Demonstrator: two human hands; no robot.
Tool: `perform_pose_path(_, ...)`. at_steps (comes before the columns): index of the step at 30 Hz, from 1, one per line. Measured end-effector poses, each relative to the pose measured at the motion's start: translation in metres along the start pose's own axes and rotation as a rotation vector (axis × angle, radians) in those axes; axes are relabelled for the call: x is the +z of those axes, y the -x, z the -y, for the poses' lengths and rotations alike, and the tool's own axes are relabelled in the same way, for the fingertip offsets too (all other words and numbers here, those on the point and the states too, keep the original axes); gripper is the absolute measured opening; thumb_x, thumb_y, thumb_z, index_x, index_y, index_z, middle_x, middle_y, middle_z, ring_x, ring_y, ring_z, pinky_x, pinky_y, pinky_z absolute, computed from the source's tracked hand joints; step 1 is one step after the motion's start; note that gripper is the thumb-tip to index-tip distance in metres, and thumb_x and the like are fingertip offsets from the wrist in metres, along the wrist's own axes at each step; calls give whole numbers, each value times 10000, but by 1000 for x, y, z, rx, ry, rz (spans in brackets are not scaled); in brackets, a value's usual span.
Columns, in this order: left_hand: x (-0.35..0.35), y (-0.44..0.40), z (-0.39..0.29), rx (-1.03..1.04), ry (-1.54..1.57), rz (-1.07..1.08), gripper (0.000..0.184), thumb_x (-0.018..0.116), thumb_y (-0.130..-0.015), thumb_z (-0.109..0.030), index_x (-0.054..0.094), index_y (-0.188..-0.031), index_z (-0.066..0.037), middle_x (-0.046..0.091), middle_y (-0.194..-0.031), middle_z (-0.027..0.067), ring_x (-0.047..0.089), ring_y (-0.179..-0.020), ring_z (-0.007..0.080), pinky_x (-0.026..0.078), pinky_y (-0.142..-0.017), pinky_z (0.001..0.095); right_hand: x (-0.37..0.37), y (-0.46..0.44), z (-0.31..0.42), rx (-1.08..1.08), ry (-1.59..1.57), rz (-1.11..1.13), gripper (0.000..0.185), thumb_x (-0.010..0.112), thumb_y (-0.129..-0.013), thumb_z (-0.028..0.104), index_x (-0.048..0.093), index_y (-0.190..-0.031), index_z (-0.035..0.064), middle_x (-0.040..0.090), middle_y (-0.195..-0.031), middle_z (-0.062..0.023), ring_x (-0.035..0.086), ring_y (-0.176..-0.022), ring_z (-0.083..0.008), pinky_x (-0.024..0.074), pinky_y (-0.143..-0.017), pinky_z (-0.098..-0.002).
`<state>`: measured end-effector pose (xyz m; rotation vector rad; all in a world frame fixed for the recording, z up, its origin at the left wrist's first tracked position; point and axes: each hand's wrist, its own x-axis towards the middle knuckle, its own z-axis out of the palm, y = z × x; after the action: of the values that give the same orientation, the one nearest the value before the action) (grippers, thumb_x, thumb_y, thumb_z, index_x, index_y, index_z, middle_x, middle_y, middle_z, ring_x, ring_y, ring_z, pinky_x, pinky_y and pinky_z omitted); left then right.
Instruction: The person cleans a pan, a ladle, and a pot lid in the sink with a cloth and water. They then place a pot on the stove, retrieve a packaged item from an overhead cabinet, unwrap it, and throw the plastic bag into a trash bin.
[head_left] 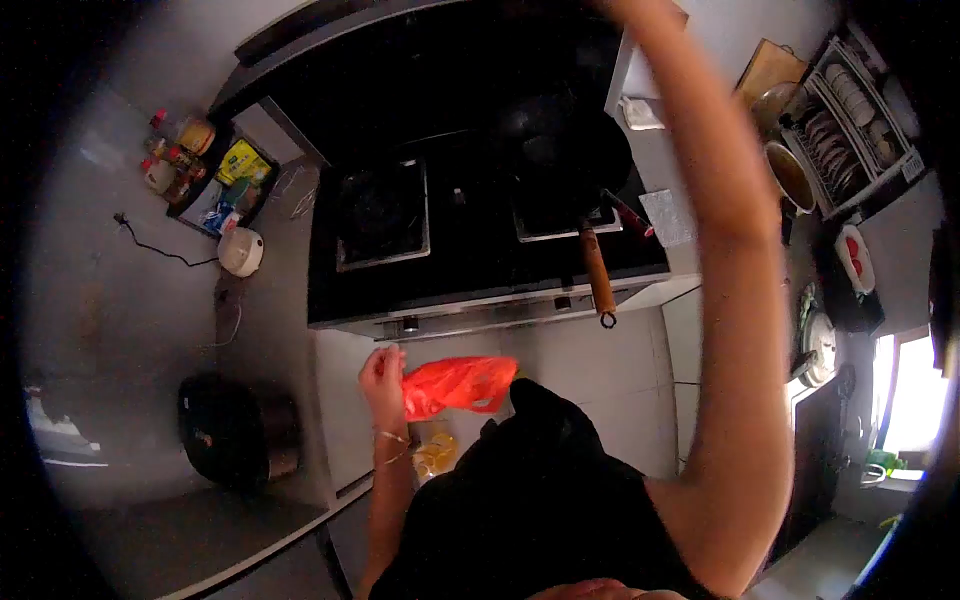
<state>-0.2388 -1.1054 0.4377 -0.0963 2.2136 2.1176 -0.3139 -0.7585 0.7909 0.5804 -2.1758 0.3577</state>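
My left hand (382, 378), with bracelets at its wrist, is closed on a thin red plastic bag (455, 386). The bag trails to the right in front of my body, below the stove's front edge. My right arm (735, 260) reaches up past the right side of the stove, and its hand lies beyond the top edge of the view. A dark wok (545, 150) with a wooden handle (597, 272) sits on the right burner. The left burner (382, 205) has no pan on it.
Left of the black stove (470, 265) are a tray of bottles and packets (240, 165), a small white appliance (241, 251) and a dark rice cooker (235, 430). To the right stand a dish rack (850, 130), a pot (790, 180) and a lid (818, 345). Something yellow (435, 455) is low beside me.
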Motion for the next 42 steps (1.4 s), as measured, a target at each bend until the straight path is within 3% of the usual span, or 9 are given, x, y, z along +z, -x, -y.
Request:
perform_pose_path(2,14,1,-16,36,66,46,132,565,-881,-145,595,-808,-38,529,-692,-15,413,-568,49,321,-504,186,72,87,41,213,-367,489,629,686,-758,328,482,-1281,45,436,-1344,-169,403,-1255,-283,308,-1064,-365)
perform_pose_path(5,15,14,-39,73,307,66,94,569,-874,-136,604,-875,-48,540,-679,7,413,-547,68,343,-496,187,188,246,120,250,-549,1194,1307,820,-492,513,79,-1435,-7,189,-1469,-230,267,-1334,-355,249,-1090,-398)
perform_pose_path(8,5,20,-27,72,573,156,212,576,-869,-131,543,-1070,-70,545,-716,25,379,-517,75,318,-472,195,220,331,190,680,-1328,1050,848,757,-646,263,352,-1349,16,463,-1306,-199,468,-1174,-296,374,-988,-375)
perform_pose_path(11,-19,31,39,-43,560,356,372,605,-852,-134,484,-1203,-99,567,-912,45,518,-703,116,434,-592,215,188,368,225,907,-1126,595,435,659,-773,109,501,-1170,26,586,-1069,-92,572,-940,-202,481,-832,-329)
perform_pose_path(17,7,128,63,-735,502,1123,627,667,-808,-127,365,-1357,-141,425,-1308,61,393,-1243,230,436,-958,371,132,417,278,1262,-1658,-474,178,514,-822,4,526,-996,38,565,-942,-35,570,-832,-136,495,-748,-249)
perform_pose_path(24,72,166,133,-1080,553,859,333,641,-822,-63,503,-1123,-22,580,-1067,122,593,-924,243,494,-837,318,90,511,346,1607,-795,-695,154,524,-825,37,534,-977,16,550,-888,-24,535,-811,-114,465,-715,-250)
perform_pose_path(31,123,306,105,1111,-268,1268,193,609,-805,-60,514,-961,4,523,-1058,161,525,-956,314,415,-874,404,3,603,427,1586,-1196,-762,305,583,-887,214,545,-1123,24,566,-1018,-55,544,-907,-144,458,-830,-306)
perform_pose_path(37,161,452,105,857,-334,2181,485,601,-798,-92,475,-1264,-40,404,-1348,191,443,-1180,339,353,-1002,412,-95,717,515,1559,-1108,-1513,263,543,-876,104,553,-1109,-17,576,-1096,-108,571,-952,-207,445,-875,-332)
perform_pose_path(42,213,541,91,570,-445,2174,447,616,-820,-136,525,-1257,-120,394,-1382,129,473,-1194,267,474,-883,345,-211,903,616,1917,377,-1282,205,572,-741,91,635,-903,-18,632,-782,-74,559,-749,-108,453,-664,-296)
